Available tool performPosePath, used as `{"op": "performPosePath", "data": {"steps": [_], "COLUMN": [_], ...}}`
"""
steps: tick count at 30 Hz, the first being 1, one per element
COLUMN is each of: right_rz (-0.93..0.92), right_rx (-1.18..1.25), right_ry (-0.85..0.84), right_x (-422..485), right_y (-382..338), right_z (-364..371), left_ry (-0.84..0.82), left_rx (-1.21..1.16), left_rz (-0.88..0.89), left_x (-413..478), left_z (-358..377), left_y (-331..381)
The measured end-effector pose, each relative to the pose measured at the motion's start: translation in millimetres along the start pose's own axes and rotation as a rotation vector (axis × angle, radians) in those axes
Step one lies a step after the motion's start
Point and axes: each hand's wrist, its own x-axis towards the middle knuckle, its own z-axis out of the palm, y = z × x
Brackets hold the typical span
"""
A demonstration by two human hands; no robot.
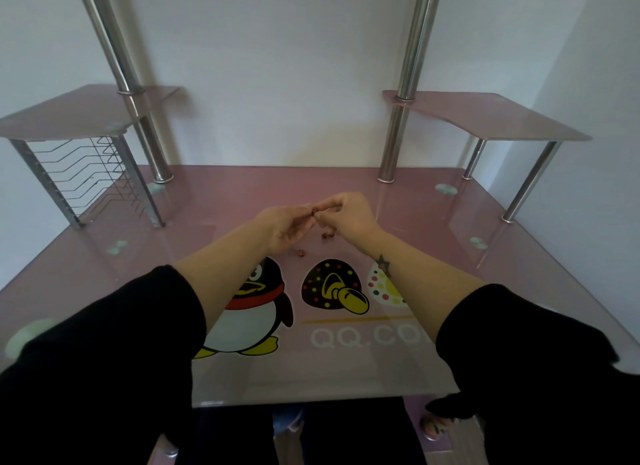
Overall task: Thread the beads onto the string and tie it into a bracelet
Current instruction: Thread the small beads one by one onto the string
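A red bead (314, 212) is pinched where the curled fingertips of the left hand (282, 227) and right hand (351, 215) meet above the desk (225, 194) — light, hard, likely slippery, best gripped by its sides — while the string, presumably limp, cannot be made out.

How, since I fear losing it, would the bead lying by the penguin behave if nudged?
The bead looks small and roundish, so it would probably roll. The desk is glossy glass, so there is likely little friction to stop it. Being tiny, it seems light and fiddly to pinch.
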Motion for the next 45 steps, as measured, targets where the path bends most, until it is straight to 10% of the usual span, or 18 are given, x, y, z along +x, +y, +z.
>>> {"op": "performPosePath", "data": {"steps": [24, 45], "right_rz": [0.181, 0.229], "right_rx": [0.239, 0.159], "right_ry": [-0.175, 0.013], "right_x": [-7.1, -8.9], "right_y": [-11.1, 4.2], "right_z": [-7.6, -21.3], "left_ry": [0.118, 0.165], "left_rx": [0.393, 0.881], "left_rz": [0.312, 0.401], "left_x": [-7.6, 10.5], "left_z": [15.7, 17.8], "left_y": [5.3, -11.4]}}
